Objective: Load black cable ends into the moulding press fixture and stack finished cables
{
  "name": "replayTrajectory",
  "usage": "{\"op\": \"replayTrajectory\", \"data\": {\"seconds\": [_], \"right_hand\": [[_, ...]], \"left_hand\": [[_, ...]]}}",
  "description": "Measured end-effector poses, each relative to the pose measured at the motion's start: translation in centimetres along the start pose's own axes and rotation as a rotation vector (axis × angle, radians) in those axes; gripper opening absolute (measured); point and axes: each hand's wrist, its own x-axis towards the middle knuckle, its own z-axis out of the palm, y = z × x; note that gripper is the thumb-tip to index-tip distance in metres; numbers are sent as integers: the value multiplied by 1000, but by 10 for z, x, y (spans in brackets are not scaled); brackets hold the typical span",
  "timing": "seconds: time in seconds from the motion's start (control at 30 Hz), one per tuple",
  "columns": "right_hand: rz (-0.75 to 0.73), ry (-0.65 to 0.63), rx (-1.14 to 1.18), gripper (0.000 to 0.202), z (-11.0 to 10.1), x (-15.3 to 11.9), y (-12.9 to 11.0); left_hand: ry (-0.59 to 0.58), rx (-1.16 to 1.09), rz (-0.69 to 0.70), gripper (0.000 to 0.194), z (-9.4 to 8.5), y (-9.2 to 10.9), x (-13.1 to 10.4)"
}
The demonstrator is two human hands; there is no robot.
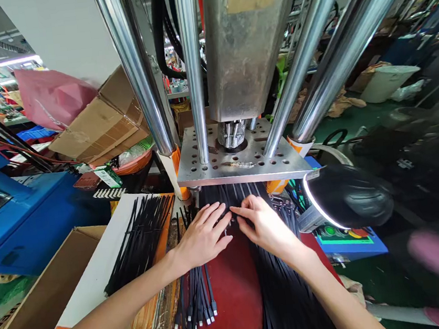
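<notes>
My left hand (pixel 207 233) lies with its fingers stretched out over black cables (pixel 217 195) at the front of the press, just below the metal plate. Opposite it, my right hand (pixel 265 227) points its index finger toward the left fingertips, thumb held apart and the other fingers bent. Both hands touch or hover close over the cable ends; contact is hard to make out. Below the left hand hangs a bunch of cables with metal-tipped plugs (pixel 200 309). A thick bundle of black cables (pixel 285 294) runs under my right forearm.
A holed metal plate (pixel 244 169) with upright steel rods sits right above my fingers. More black cables (pixel 141 242) lie on a white board (pixel 86 285) at left. A ring lamp (pixel 346 197) and a blue control box (pixel 355 244) stand at right. The work surface (pixel 233 284) is red.
</notes>
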Motion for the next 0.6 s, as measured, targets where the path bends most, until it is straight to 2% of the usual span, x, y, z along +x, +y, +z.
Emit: {"op": "replayTrajectory", "data": {"seconds": [0.17,0.3,0.4,0.47,0.6], "right_hand": [[-136,-21,-353,32,9,-11,3],[-235,-81,-444,31,8,-4,8],[-277,-125,-492,30,1,-3,2],[-252,-162,-532,29,-4,-3,-5],[-35,-274,-653,46,-3,12,-13]], "left_hand": [[47,25,-13,53,9,1,-1],[53,27,-8,51,11,0,-2],[42,25,-16,53,9,1,-3],[29,17,-27,58,5,3,-2],[-21,-2,-68,55,-7,3,12]]}}
